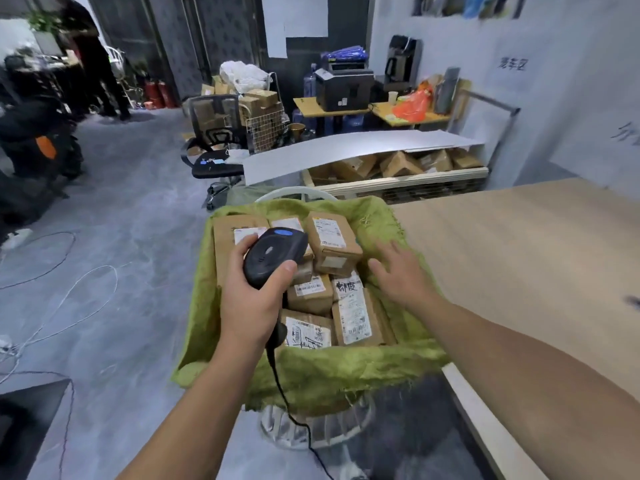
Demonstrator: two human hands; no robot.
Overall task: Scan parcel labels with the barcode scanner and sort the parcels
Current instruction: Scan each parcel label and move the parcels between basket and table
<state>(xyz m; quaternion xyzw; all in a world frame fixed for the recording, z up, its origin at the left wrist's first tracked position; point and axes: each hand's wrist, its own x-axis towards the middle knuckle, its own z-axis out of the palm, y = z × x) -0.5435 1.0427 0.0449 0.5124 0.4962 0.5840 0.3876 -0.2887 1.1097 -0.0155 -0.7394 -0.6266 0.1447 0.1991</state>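
At frame centre the left hand (249, 299) grips a black barcode scanner (275, 256) above labelled brown parcels (332, 249) in a green-lined basket (311, 372); label print is unreadable. The right hand (401, 275) hovers open, empty

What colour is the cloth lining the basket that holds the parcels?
Green, a yellowish olive shade, clearest in the head view: the cloth.

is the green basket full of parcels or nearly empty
Full. The green-lined basket holds brown parcels packed side by side and stacked almost to its rim.
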